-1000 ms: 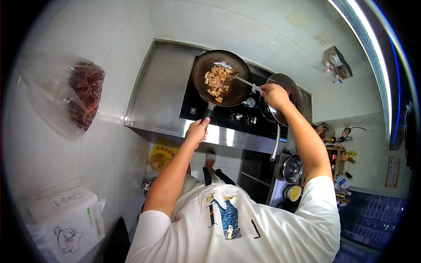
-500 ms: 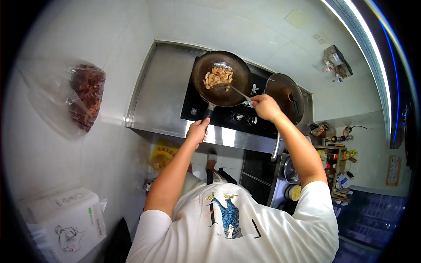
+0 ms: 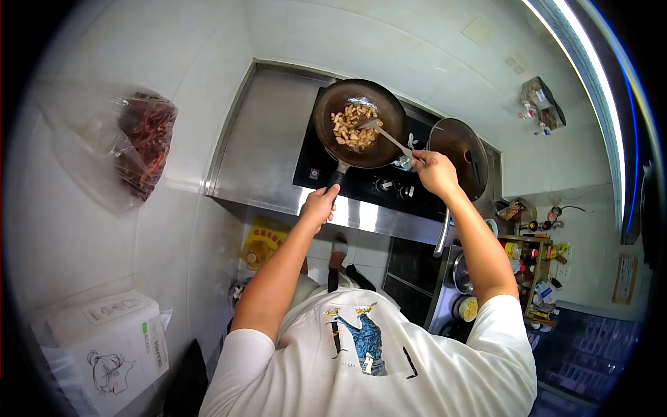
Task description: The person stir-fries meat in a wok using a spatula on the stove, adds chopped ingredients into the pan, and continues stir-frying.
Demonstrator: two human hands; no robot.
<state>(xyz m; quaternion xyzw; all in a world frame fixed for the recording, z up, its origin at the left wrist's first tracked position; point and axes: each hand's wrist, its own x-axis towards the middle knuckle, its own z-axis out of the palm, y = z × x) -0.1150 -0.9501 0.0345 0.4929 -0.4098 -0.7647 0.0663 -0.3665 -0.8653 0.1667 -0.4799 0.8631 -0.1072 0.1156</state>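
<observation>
My left hand (image 3: pixel 319 207) is wrapped round the black handle of a dark wok (image 3: pixel 379 149) on the black gas stove (image 3: pixel 310 154). In the wok lie small browned pieces of what looks like meat (image 3: pixel 345 128). My right hand (image 3: pixel 435 172) grips a metal spatula (image 3: pixel 391 140), whose blade rests among the pieces at their right side. Part of the spatula's handle is hidden in my fingers. Just to the right of that hand stands a second, wider pan or pot with a dark lid-like surface (image 3: pixel 451 137); its contents cannot be made out.
A steel counter (image 3: pixel 260 125) borders the stove on the left. Two control knobs (image 3: pixel 396 187) sit below the wok. At the right, a rack (image 3: pixel 531 271) holds bottles and packets. A plastic bag with dark red contents (image 3: pixel 147 142) hangs on the left wall, above a tissue pack (image 3: pixel 114 347).
The spatula blade has turned over and moved from the lower edge of the meat pieces up to their right side. My left hand still holds the wok handle. The whole view has shifted slightly.
</observation>
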